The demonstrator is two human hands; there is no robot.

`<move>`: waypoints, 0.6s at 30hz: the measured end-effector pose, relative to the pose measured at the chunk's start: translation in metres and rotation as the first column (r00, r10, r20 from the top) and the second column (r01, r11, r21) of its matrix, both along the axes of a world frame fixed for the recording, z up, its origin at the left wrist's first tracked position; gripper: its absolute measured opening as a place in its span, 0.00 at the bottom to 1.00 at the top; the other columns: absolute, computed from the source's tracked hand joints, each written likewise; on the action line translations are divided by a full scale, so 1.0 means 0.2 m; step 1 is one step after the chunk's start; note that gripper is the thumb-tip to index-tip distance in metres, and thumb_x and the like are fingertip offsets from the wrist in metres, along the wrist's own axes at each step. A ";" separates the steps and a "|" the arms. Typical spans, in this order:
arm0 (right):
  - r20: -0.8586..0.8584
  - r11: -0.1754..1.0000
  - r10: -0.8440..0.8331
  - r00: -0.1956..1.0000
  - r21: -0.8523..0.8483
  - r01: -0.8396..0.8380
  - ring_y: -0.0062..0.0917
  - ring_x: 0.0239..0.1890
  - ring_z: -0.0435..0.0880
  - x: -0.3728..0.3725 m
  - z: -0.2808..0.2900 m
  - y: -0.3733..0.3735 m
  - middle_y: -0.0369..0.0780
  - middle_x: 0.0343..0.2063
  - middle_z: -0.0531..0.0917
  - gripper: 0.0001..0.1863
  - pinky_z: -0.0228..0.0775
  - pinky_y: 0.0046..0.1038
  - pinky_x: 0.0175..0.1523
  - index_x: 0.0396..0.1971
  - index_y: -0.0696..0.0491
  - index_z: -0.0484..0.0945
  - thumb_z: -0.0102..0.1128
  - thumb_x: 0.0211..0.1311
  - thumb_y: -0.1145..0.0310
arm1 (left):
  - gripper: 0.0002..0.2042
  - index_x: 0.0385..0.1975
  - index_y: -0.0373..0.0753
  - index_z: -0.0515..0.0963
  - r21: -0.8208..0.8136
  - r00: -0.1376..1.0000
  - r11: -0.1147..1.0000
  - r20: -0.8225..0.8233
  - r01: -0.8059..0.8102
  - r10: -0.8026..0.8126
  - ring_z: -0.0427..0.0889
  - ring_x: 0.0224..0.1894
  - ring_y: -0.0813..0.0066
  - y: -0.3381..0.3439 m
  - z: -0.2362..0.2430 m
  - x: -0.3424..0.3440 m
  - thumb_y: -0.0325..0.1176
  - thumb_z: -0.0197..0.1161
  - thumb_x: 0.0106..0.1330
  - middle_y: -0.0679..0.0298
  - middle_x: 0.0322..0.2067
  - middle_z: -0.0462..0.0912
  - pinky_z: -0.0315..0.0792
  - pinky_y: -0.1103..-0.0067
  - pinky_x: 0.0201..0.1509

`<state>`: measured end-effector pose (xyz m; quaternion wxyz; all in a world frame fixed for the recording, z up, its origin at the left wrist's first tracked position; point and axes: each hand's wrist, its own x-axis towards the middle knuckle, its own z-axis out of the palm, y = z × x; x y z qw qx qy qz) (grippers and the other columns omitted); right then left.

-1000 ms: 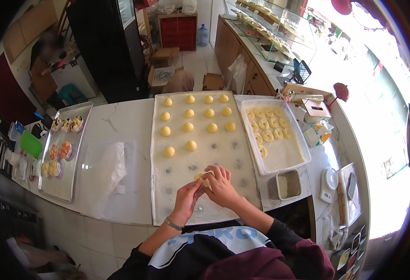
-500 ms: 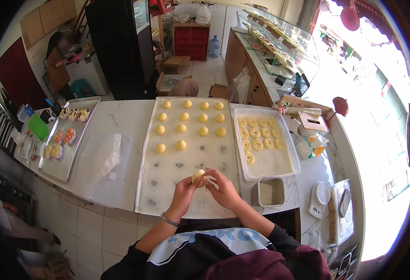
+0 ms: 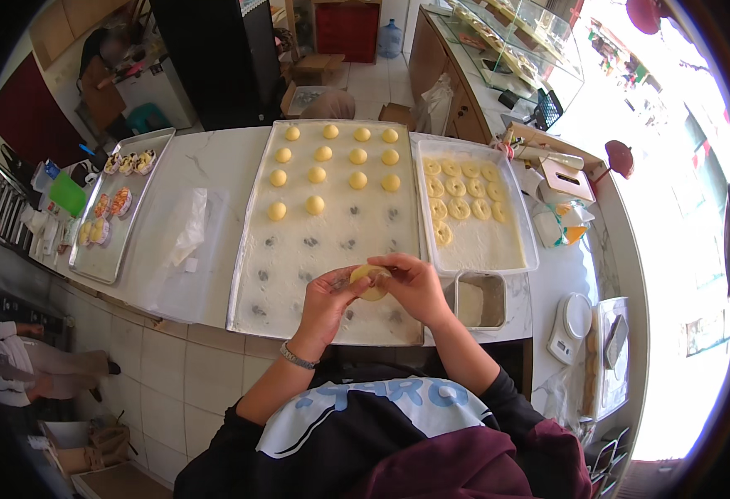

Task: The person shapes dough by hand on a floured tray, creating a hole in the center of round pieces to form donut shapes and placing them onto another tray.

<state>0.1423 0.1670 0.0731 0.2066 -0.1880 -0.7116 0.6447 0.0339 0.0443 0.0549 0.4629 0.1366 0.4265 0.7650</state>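
Note:
Between my two hands, above the near part of a large floured tray (image 3: 253, 249), is a pale yellow dough piece (image 3: 370, 281), flattened and round. My left hand (image 3: 325, 303) grips its left side with thumb and fingers. My right hand (image 3: 413, 291) is closed on the other side, fingertips pressed near its middle. Farther up the tray, several smooth dough balls (image 3: 315, 205) sit in rows, with dark smudged spots on the nearer part. A translucent tub (image 3: 485, 254) to the right holds several dough rings (image 3: 458, 208). A square metal container (image 3: 495, 306) stands just below it.
At left are a metal tray (image 3: 91, 262) of topped pastries and a clear plastic sheet (image 3: 182, 283). A white scale (image 3: 569, 328) and glass display case (image 3: 531, 50) are at right. People appear at back left (image 3: 103, 91), lower left (image 3: 57, 366) and behind the counter (image 3: 329, 106).
The dough went from a rounded lump to a wider, flatter piece as my fingers shifted on it. The view has tilted, so the counter sits higher in the picture.

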 end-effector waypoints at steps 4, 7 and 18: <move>0.040 0.990 -0.008 0.999 -0.140 0.014 0.16 0.36 0.76 0.04 -0.01 0.02 0.36 0.35 0.78 0.13 0.69 0.17 0.40 0.41 0.59 0.77 0.60 0.54 0.75 | 0.13 0.40 0.30 0.75 -0.020 0.998 0.998 -0.036 -0.060 0.060 0.80 0.36 0.76 0.02 -0.04 -0.03 0.25 0.64 0.55 0.58 0.35 0.80 0.74 0.82 0.42; -0.029 0.969 -0.059 0.998 -0.242 0.051 0.15 0.35 0.76 0.05 -0.02 0.05 0.36 0.34 0.78 0.14 0.69 0.17 0.40 0.41 0.59 0.77 0.61 0.54 0.74 | 0.13 0.40 0.30 0.75 -0.028 0.999 0.999 0.018 0.038 -0.037 0.80 0.34 0.76 0.05 -0.04 -0.03 0.25 0.64 0.55 0.59 0.33 0.81 0.74 0.82 0.40; -0.016 0.982 -0.010 1.000 -0.190 0.007 0.17 0.38 0.77 0.10 -0.01 0.05 0.37 0.37 0.77 0.14 0.70 0.18 0.44 0.43 0.59 0.76 0.58 0.55 0.76 | 0.11 0.37 0.31 0.77 -0.106 0.971 0.966 0.063 0.236 -0.230 0.80 0.32 0.77 0.12 -0.05 -0.06 0.29 0.63 0.56 0.61 0.31 0.82 0.73 0.83 0.39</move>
